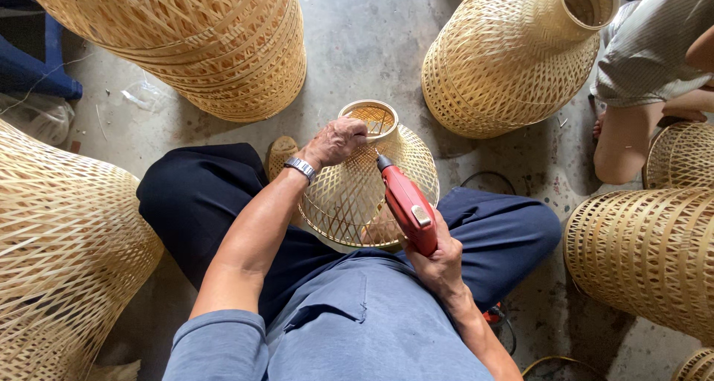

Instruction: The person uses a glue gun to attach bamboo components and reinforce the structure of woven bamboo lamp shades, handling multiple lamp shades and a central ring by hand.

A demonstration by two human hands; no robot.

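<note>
Head view: left hand (336, 140) grips the small woven bamboo shade (364, 180) on the lap to keep it steady; right hand (439, 258) squeezes the red glue gun (407, 204), tip touching the weave.

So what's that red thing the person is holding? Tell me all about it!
The red tool looks like a plastic glue gun or small power tool. It has a dark pointed tip and a pale grey button on top. The right hand grips its handle, tilting the tip up-left against the small woven bamboo shade, which the left hand steadies.
</note>
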